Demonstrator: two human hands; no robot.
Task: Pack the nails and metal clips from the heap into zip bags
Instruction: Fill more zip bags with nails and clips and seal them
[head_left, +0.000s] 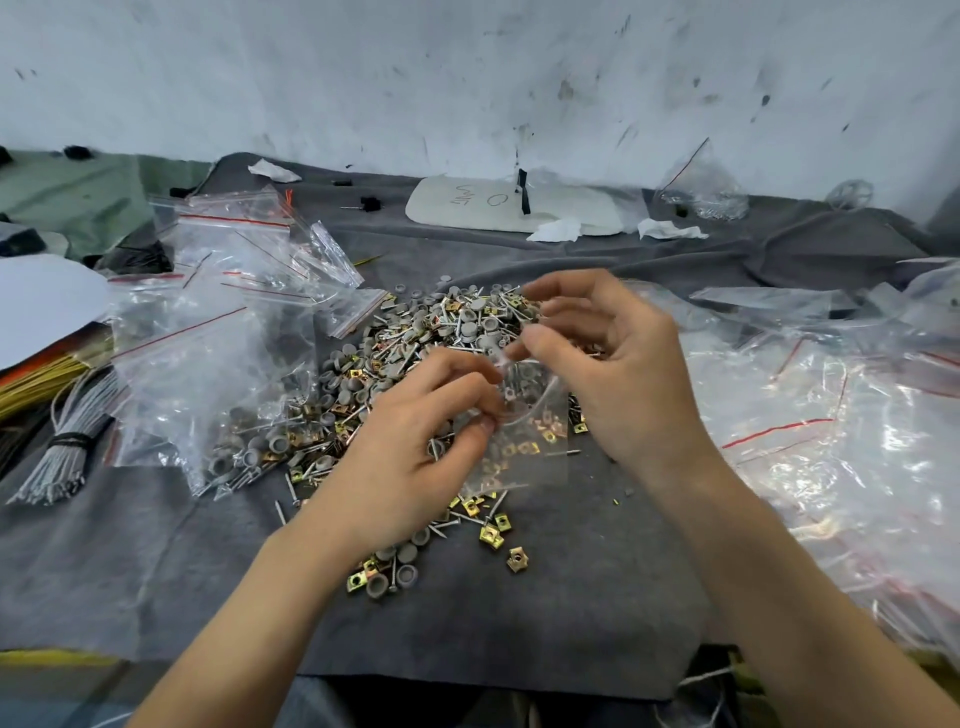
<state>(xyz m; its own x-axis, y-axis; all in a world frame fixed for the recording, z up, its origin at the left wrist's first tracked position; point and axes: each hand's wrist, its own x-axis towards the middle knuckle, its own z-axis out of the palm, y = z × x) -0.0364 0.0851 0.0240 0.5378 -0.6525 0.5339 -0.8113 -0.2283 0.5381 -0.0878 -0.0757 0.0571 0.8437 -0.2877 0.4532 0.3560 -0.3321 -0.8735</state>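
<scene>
A heap (415, 338) of nails, brass-coloured metal clips and grey caps covers the middle of the dark grey cloth (156, 545). Above its near side hangs a small clear zip bag (524, 441) with several clips inside. My left hand (415, 457) pinches the bag's left top edge between thumb and fingers. My right hand (613, 364) pinches the right top edge, fingers curled over the mouth. Loose clips (491, 535) and nails lie on the cloth below the bag.
A pile of empty red-striped zip bags (234, 270) lies at the left, one filled bag (244, 431) beside the heap. More clear bags (831, 415) spread at the right. Bundled grey wires (67, 447) and yellow sticks sit far left. A white board (514, 208) lies by the wall.
</scene>
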